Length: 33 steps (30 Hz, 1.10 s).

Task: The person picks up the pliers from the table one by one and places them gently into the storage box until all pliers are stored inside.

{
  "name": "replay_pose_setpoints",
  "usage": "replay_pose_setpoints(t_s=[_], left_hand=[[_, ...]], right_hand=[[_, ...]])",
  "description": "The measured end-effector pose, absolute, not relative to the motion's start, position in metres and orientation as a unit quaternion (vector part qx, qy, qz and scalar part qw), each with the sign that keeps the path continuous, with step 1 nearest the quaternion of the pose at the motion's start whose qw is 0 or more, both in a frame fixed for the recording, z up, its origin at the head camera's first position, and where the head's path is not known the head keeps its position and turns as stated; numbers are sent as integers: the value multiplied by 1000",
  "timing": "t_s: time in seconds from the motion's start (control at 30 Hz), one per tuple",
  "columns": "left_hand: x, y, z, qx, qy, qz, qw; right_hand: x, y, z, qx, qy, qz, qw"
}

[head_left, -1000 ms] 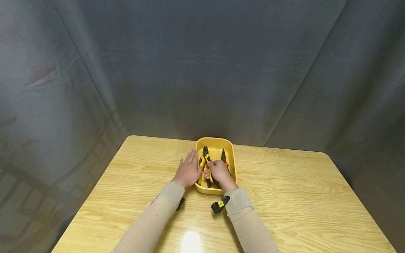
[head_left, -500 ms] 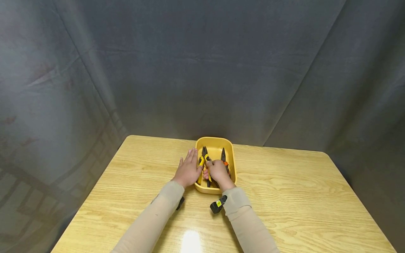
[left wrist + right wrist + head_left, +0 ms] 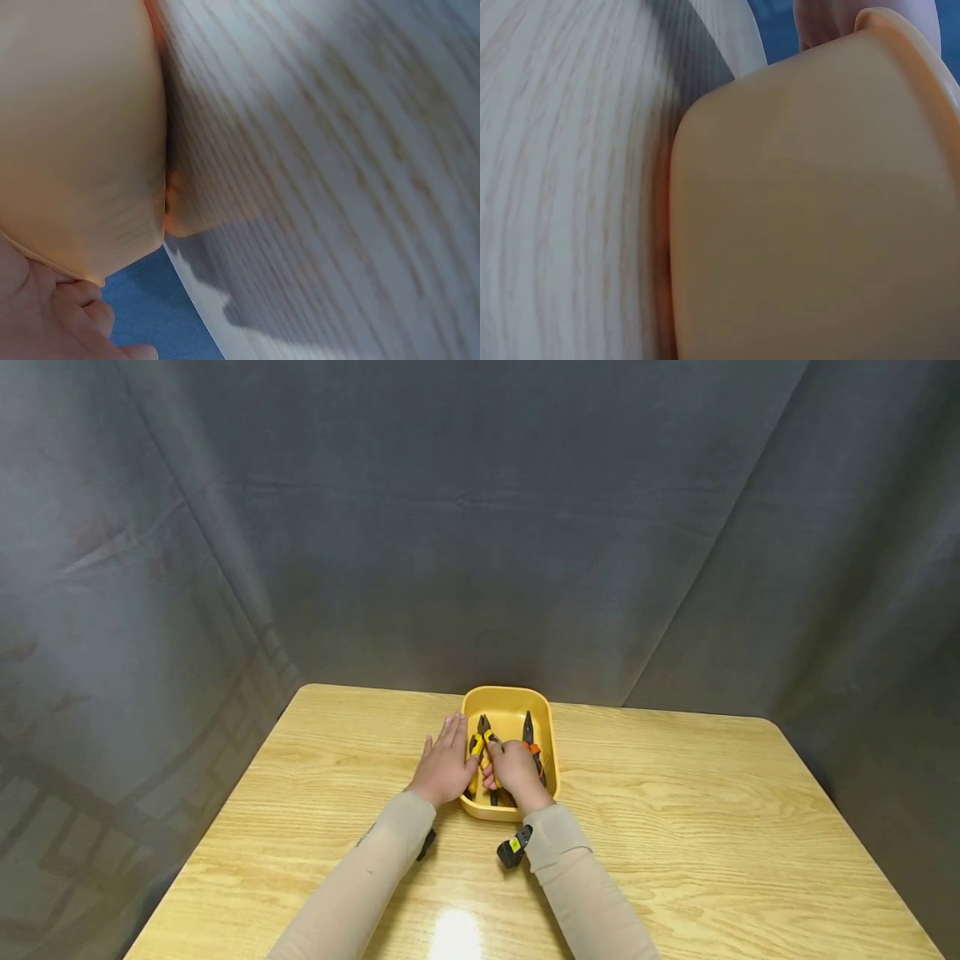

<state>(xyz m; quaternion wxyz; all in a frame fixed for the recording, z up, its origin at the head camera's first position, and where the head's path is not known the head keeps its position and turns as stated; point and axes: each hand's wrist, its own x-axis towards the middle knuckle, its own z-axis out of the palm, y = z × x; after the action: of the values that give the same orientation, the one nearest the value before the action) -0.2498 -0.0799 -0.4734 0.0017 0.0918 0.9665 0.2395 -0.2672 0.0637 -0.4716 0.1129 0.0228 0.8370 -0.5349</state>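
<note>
My right hand (image 3: 515, 770) reaches into a yellow plastic bin (image 3: 550, 714) and grips pliers (image 3: 483, 724) by their yellow-and-black handle. Their dark jaws point toward the far wall of the bin. Flat along the bin's left rim lies my left hand (image 3: 444, 767), fingers straight and thumb over the edge. Beside that thumb is another yellow-and-black handle (image 3: 476, 746). At the right side of the bin are long-nose pliers (image 3: 528, 727) with orange on the handle, partly hidden by my right hand. Both wrist views mostly show the bin's outer wall (image 3: 82, 135), with left-hand fingers (image 3: 82, 311) at its rim.
The bin stands near the far edge of a light wooden table (image 3: 675, 827). A dark handle end (image 3: 494, 797) shows at the bin's near side. Grey cloth (image 3: 450, 527) hangs behind the table and on both sides.
The gripped pliers have shifted slightly toward me and to the left, their jaws now lower in the bin. My left hand has stayed on the rim.
</note>
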Motion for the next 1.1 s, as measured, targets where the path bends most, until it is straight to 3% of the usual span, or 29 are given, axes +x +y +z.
replay_pose_setpoints(t_s=[0.7, 1.1], left_hand=[[-249, -81, -474, 91, 966, 243, 5], [-251, -81, -474, 94, 964, 247, 5]], right_hand=[[-267, 61, -472, 24, 853, -512, 99], [-264, 61, -473, -2, 888, -458, -27]])
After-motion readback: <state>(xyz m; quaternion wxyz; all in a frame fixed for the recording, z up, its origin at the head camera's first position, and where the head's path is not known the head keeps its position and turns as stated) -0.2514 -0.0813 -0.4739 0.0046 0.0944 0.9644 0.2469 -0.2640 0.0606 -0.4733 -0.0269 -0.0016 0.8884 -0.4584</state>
